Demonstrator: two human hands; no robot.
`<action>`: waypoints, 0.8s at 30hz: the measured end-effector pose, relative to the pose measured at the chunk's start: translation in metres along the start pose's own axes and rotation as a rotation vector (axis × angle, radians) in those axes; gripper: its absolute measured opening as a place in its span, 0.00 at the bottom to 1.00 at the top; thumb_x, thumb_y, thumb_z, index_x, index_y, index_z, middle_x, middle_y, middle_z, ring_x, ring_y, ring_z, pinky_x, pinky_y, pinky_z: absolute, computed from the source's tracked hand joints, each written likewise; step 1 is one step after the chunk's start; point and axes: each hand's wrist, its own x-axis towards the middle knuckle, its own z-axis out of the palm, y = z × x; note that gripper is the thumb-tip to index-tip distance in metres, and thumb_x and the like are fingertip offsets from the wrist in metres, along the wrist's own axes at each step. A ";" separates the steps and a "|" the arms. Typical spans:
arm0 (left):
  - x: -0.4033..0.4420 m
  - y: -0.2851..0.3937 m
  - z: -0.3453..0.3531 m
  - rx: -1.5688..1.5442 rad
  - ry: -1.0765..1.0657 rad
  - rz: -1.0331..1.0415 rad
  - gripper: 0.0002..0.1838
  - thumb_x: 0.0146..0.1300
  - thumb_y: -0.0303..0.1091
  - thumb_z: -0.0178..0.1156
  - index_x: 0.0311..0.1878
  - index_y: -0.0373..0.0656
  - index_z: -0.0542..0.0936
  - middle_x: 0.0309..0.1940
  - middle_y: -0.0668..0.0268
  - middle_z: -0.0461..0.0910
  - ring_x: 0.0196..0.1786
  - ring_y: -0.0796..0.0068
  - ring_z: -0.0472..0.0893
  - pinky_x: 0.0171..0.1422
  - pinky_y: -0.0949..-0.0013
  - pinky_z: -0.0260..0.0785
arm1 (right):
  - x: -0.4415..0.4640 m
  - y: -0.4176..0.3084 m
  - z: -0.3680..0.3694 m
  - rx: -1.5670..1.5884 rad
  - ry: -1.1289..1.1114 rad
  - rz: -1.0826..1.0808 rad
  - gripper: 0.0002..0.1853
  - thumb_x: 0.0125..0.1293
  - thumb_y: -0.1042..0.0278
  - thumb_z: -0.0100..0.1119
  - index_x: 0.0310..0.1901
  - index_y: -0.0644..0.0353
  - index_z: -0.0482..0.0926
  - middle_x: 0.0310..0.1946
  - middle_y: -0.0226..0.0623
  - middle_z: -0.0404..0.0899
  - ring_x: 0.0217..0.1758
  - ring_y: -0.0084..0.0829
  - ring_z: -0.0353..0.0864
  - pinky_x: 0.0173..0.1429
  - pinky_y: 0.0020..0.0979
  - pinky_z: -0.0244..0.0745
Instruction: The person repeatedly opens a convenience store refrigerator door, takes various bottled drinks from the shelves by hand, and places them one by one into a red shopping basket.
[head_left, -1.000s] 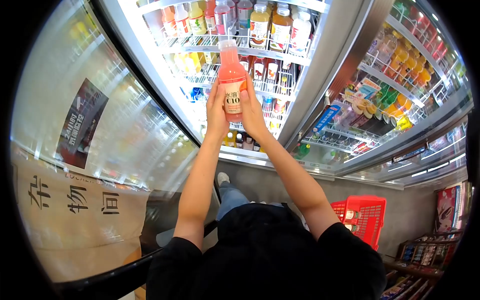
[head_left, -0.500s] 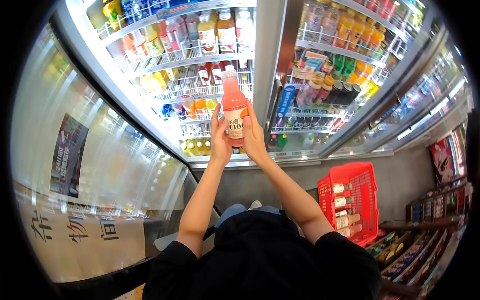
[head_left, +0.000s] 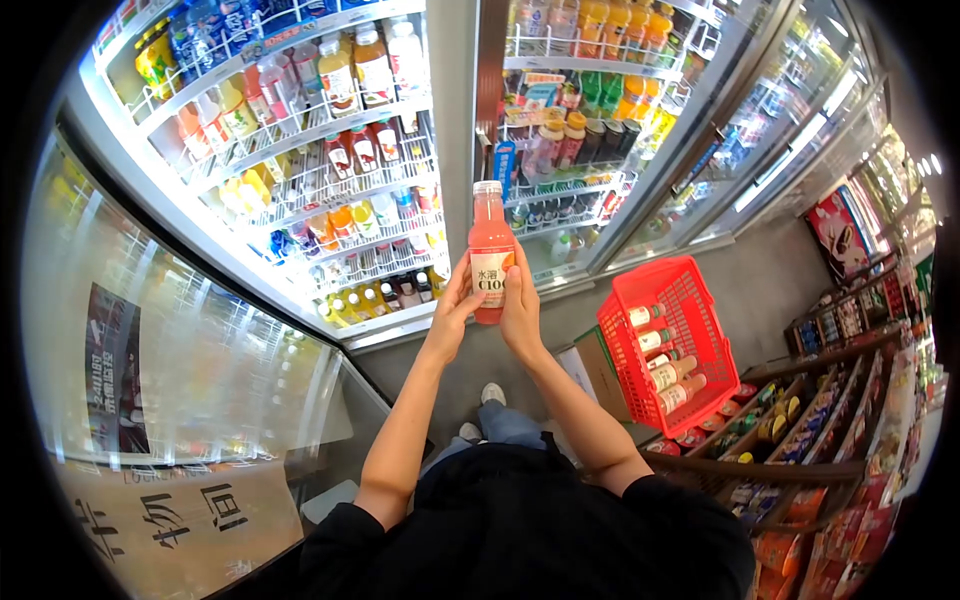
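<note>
A pink drink bottle (head_left: 488, 222) with a white cap and a cream label stands upright in front of me, held between both hands. My left hand (head_left: 450, 318) wraps its lower left side, with the thumb against the label. Round the lower right side is my right hand (head_left: 521, 318), its thumb also on the label. To the right of my arms, a red basket (head_left: 714, 335) holds several labelled bottles (head_left: 668, 372) lying on their sides.
The lit drinks fridge (head_left: 290, 130) ahead has its glass door (head_left: 215, 390) swung open on my left. Another glass-fronted fridge (head_left: 590, 130) is to the right. A cardboard box (head_left: 598, 372) stands beside the basket, and snack shelves (head_left: 800, 420) line the lower right.
My view has turned right, away from the open fridge. Both hands still hold the pink bottle, now lower and in front of the post between the fridges. The basket appears nearer.
</note>
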 end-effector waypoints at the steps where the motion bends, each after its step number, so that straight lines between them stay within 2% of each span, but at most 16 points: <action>1: -0.003 -0.005 0.004 0.000 -0.010 -0.003 0.37 0.68 0.27 0.54 0.78 0.42 0.52 0.74 0.58 0.60 0.75 0.67 0.60 0.77 0.63 0.50 | -0.006 -0.001 -0.005 -0.009 0.018 0.008 0.29 0.80 0.54 0.34 0.75 0.64 0.55 0.68 0.44 0.67 0.67 0.29 0.68 0.68 0.29 0.63; 6: -0.017 -0.026 0.032 0.022 -0.064 -0.061 0.36 0.69 0.27 0.53 0.78 0.42 0.52 0.72 0.60 0.61 0.74 0.68 0.62 0.76 0.63 0.53 | -0.037 -0.011 -0.035 -0.054 0.134 0.045 0.28 0.80 0.54 0.35 0.75 0.61 0.56 0.67 0.45 0.69 0.66 0.30 0.70 0.68 0.29 0.64; 11: -0.010 -0.047 0.062 0.076 -0.146 -0.078 0.36 0.70 0.27 0.53 0.78 0.42 0.52 0.70 0.60 0.63 0.71 0.69 0.65 0.72 0.66 0.60 | -0.047 -0.005 -0.078 -0.105 0.207 0.050 0.28 0.80 0.54 0.36 0.75 0.57 0.55 0.64 0.46 0.72 0.62 0.30 0.73 0.64 0.29 0.68; 16: 0.012 -0.077 0.119 0.116 -0.224 -0.154 0.35 0.70 0.26 0.52 0.78 0.42 0.52 0.71 0.61 0.62 0.70 0.71 0.65 0.73 0.66 0.58 | -0.044 -0.021 -0.139 -0.168 0.304 0.040 0.28 0.80 0.55 0.36 0.75 0.59 0.54 0.64 0.47 0.71 0.63 0.30 0.73 0.65 0.29 0.67; 20: 0.031 -0.111 0.176 0.162 -0.329 -0.099 0.36 0.70 0.26 0.51 0.79 0.42 0.50 0.72 0.60 0.61 0.68 0.72 0.67 0.72 0.67 0.58 | -0.043 -0.015 -0.205 -0.169 0.401 -0.031 0.28 0.80 0.56 0.36 0.75 0.61 0.54 0.64 0.48 0.70 0.64 0.32 0.72 0.65 0.30 0.67; 22: 0.036 -0.122 0.207 0.103 -0.370 -0.223 0.37 0.70 0.27 0.52 0.79 0.42 0.50 0.70 0.60 0.65 0.67 0.73 0.69 0.71 0.67 0.60 | -0.047 -0.025 -0.232 -0.188 0.447 -0.018 0.28 0.80 0.56 0.36 0.74 0.62 0.55 0.64 0.48 0.70 0.64 0.34 0.73 0.65 0.31 0.68; 24: 0.044 -0.138 0.230 0.104 -0.416 -0.260 0.37 0.70 0.28 0.53 0.79 0.42 0.51 0.68 0.60 0.67 0.65 0.73 0.70 0.70 0.68 0.61 | -0.051 -0.023 -0.260 -0.194 0.506 0.019 0.28 0.80 0.57 0.36 0.74 0.62 0.55 0.63 0.48 0.71 0.63 0.33 0.73 0.64 0.31 0.68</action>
